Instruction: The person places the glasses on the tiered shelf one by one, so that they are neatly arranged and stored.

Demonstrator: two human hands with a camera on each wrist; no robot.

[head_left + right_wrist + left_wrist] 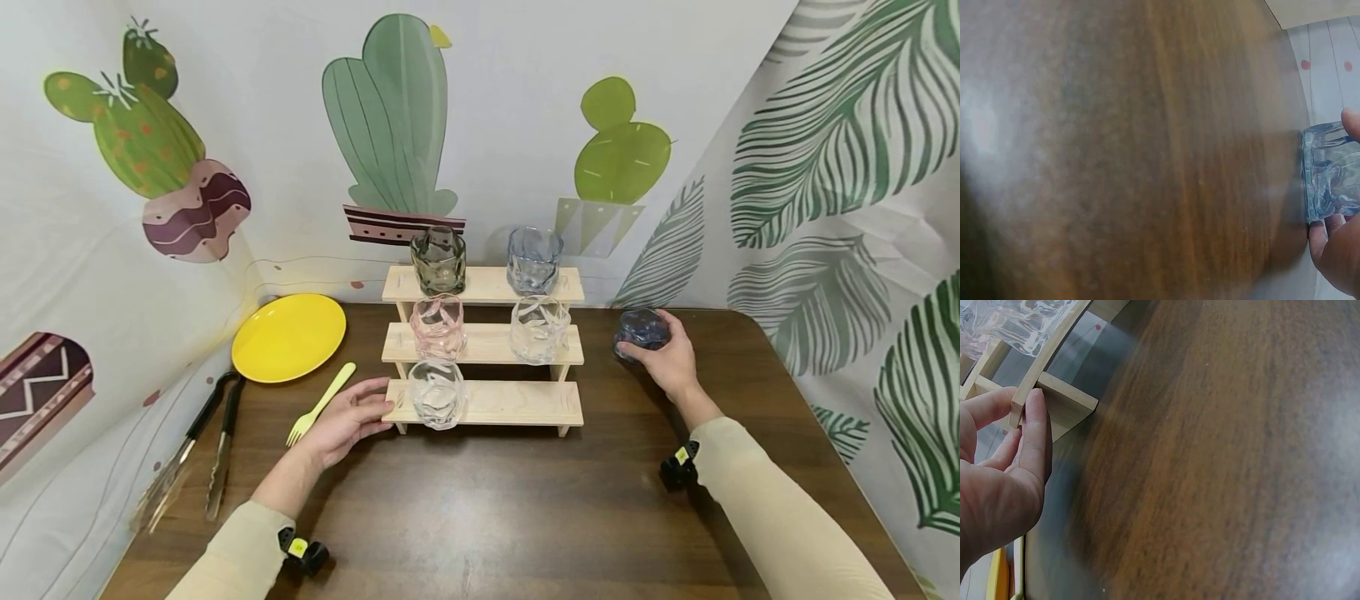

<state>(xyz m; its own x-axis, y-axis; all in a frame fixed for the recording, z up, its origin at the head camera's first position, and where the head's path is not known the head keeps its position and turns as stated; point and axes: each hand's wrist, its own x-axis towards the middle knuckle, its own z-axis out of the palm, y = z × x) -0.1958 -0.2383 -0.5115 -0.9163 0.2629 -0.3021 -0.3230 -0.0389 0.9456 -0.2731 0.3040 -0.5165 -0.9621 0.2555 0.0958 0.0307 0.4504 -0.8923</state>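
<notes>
My right hand (672, 357) grips a dark blue glass (643, 327) at the table's right rear, thumb and fingers on opposite sides. In the right wrist view this glass (1330, 170) looks see-through blue with wavy walls. The left hand (352, 422) pinches the left end of the lowest board of a three-step wooden stand (517, 402); fingers lie on either side of that board end (1025, 394). On the stand are a smoky green glass (438, 271), a pale blue glass (534, 262), a pink glass (438, 329) and two clear glasses, one mid-right (539, 332), one low left (437, 396).
Left of the stand lie a yellow plate (288, 337), a light yellow fork (322, 403) and black-handled tongs (219, 450). A printed cloth backdrop (495, 125) rises behind the brown table (480, 517). Brown tabletop separates the stand from the right-hand glass.
</notes>
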